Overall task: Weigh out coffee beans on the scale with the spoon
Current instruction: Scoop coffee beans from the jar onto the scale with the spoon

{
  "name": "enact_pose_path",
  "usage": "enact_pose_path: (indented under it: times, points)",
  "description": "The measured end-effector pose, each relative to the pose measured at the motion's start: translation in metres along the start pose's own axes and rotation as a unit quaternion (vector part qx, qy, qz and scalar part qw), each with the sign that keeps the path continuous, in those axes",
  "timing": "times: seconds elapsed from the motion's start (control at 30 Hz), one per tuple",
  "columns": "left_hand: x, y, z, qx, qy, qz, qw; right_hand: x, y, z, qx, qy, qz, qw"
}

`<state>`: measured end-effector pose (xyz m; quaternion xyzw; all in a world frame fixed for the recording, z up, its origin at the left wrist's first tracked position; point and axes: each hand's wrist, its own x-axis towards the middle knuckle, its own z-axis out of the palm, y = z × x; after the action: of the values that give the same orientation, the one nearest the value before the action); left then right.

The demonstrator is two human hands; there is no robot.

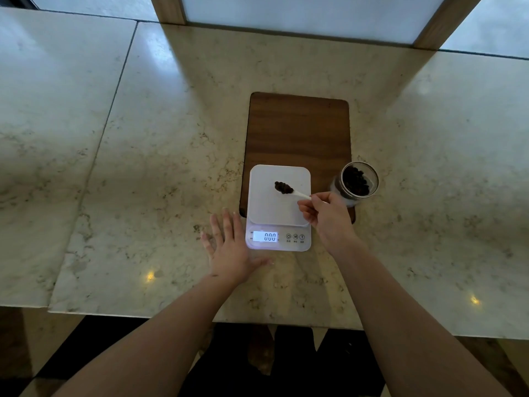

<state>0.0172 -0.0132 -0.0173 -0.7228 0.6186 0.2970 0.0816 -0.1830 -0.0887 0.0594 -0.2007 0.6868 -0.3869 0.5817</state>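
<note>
I see one glass jar just right of the scale, open at the top and partly filled with dark coffee beans. It stands at the right edge of the single wooden board, which runs away from the scale's far side; the scale's back part overlaps the board.

One white spoon is over the scale's weighing plate, its bowl heaped with a small clump of beans. Its long axis slants: bowl toward the upper left, above the plate's middle, handle running down to the right. I cannot tell whether the bowl touches the plate. The plate itself looks bare of loose beans, and the lit display on the scale's near edge reads 0.00, with three round buttons to its right.

My right hand pinches the handle's end between thumb and fingertips, closed on it, at the scale's right side. My left hand lies flat and open, fingers spread, palm down on the marble counter just left of the scale, holding nothing.
</note>
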Motion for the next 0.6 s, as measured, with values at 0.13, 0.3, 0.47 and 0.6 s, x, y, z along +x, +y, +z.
enact_pose_path:
  times: [0.13,0.3,0.47,0.6]
  points:
    - [-0.001,0.001,-0.001,-0.005,0.002,0.0,1.0,-0.001,0.003,-0.001,0.023,-0.005,0.007,1.0]
    - [-0.001,0.0,-0.001,-0.011,0.006,0.005,1.0,-0.003,0.006,-0.004,0.042,-0.007,0.002,0.999]
    - [-0.001,0.0,0.0,-0.001,0.009,0.004,1.0,-0.004,0.01,-0.008,0.042,-0.002,-0.009,0.999]
    - [-0.001,0.0,0.0,-0.005,0.01,0.005,1.0,-0.005,0.011,-0.012,0.048,-0.007,-0.024,0.999]
